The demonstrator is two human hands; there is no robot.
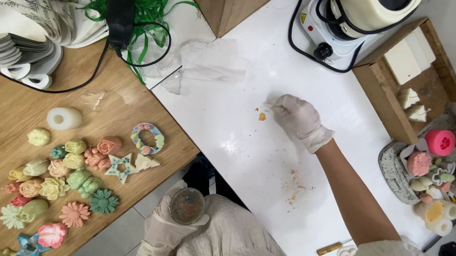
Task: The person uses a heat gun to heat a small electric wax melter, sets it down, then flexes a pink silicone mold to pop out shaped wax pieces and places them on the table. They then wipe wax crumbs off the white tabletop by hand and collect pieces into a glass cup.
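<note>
Cup (187, 206), small, round, clear, filled with multicoloured speckled bits: held nearest the camera, low in the view, above the person's lap in the gap between the 2 desks. Left hand (165, 227), in a pale glove: grip closed around the cup from below and the side.

Wooden desk (16, 110), to the left: a spread of moulded pieces in pastel shades, among them a green daisy (104, 201), an orange daisy (74, 213), a pink rose (109, 145), a star-shaped ring (122, 167) and a round wreath (148, 138). White cylinder mould (64, 118), lying on its side beyond them. Farther back, a stack of printed paper bags (34, 20), green ribbon (151, 9) and a black cable (139, 64).

White desk (237, 143), centre: scattered orange and pink crumbs (292, 188) near the forearm. Right hand (299, 118), gloved, reaches out over the desk, fingertips pinched together just beside a small orange crumb (262, 116); whether anything sits in the pinch cannot be told. Crumpled clear plastic (210, 62) beyond.

Right edge: a tray (391, 169) with small moulded pieces and a pink mould (439, 142); a wooden box (381, 93) with white blocks. Far end: an electric hotplate (322, 30) carrying a cream pot (373, 12).
</note>
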